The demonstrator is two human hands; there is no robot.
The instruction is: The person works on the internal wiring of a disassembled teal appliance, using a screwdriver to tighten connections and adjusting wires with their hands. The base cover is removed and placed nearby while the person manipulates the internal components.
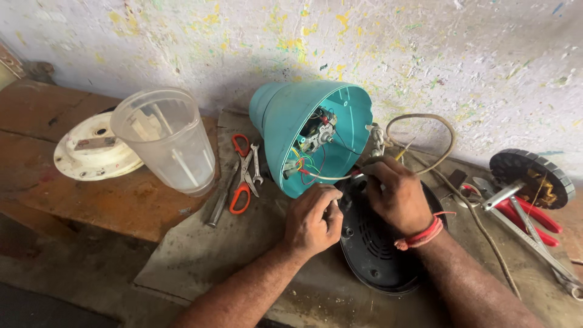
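Note:
A teal appliance housing lies on its side with its open bottom toward me, showing a motor and coloured wires inside. My left hand and my right hand meet just below its rim, both pinching thin wires that lead out of the housing. What sits between the fingertips is hidden. Under my hands lies a round black base plate. A red thread band circles my right wrist.
A clear plastic jar and a white round disc stand at the left. Red-handled scissors, a spanner and a metal rod lie beside the housing. A grey cord loops at the back. A black motor disc and red pliers sit at right.

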